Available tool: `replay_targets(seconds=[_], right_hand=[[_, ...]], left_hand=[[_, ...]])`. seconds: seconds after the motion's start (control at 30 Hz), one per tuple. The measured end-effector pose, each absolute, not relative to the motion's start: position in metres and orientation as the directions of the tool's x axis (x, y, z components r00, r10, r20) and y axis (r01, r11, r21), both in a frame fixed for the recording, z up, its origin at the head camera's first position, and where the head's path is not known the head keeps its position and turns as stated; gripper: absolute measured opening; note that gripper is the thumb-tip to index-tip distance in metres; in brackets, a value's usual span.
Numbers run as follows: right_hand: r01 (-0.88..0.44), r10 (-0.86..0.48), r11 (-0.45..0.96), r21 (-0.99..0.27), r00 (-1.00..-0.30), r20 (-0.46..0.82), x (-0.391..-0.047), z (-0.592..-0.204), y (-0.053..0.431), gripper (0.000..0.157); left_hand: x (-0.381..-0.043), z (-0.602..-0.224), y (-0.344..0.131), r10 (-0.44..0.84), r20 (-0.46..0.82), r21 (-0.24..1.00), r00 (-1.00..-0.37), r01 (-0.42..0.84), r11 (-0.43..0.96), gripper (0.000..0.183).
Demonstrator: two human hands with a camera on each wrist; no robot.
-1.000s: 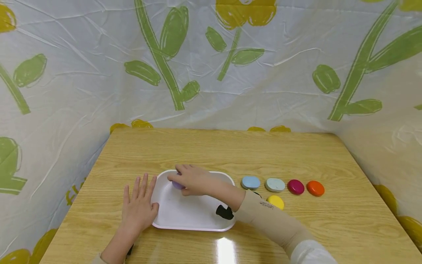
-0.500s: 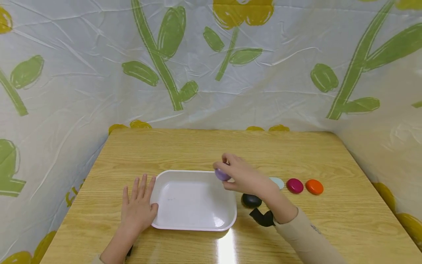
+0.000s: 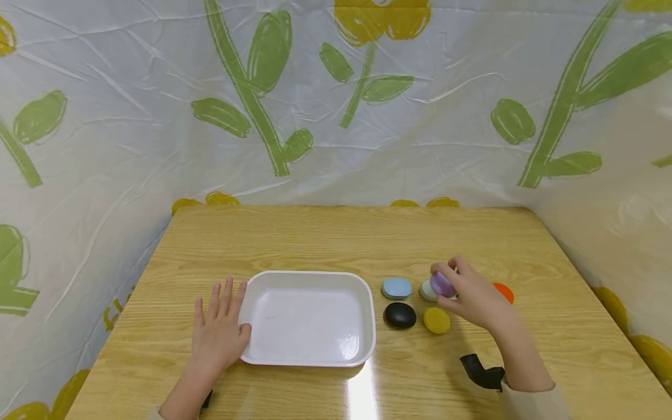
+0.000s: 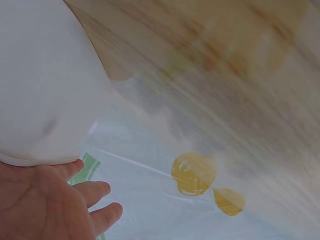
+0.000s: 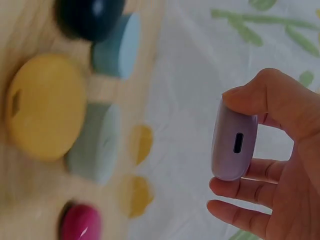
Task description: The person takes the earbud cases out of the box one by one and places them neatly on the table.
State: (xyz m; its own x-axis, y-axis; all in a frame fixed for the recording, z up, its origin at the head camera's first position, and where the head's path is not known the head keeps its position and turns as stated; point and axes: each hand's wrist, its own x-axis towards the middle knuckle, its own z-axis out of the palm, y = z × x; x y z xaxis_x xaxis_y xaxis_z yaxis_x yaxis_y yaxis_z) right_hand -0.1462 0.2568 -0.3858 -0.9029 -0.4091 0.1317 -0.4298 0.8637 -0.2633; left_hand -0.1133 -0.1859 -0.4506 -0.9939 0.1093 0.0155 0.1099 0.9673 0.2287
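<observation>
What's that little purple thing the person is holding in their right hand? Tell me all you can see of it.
The small pale purple rounded case is a smooth, glossy, pebble-shaped shell that looks like plastic, with a small dark oblong port in its narrow end. The right hand pinches it between thumb and fingers, clear of the wooden table. It hangs above the row of similar coloured cases, over the pale mint case, to the right of the white tray. Only the grip of the fingers touches it.
</observation>
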Motion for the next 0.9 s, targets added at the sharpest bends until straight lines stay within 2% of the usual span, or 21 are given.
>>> replay_targets(seconds=[0.3, 0.67, 0.9], right_hand=[[-0.283, -0.295, 0.918, -0.279, -0.956, -0.001, -0.127, -0.415, 0.298, 0.040], [-0.206, -0.260, 0.924, -0.322, -0.956, -0.134, -0.120, -0.443, 0.312, 0.043], [-0.203, -0.258, 0.919, -0.339, -0.958, -0.128, -0.118, -0.449, 0.315, 0.044]], left_hand=[[-0.113, -0.450, -0.186, 0.104, 0.019, 0.235, -0.994, 0.106, 0.966, 0.069], [-0.113, -0.449, -0.185, 0.105, 0.023, 0.221, -0.994, 0.108, 0.969, 0.069], [-0.114, -0.449, -0.184, 0.111, 0.032, 0.213, -0.993, 0.115, 0.970, 0.069]])
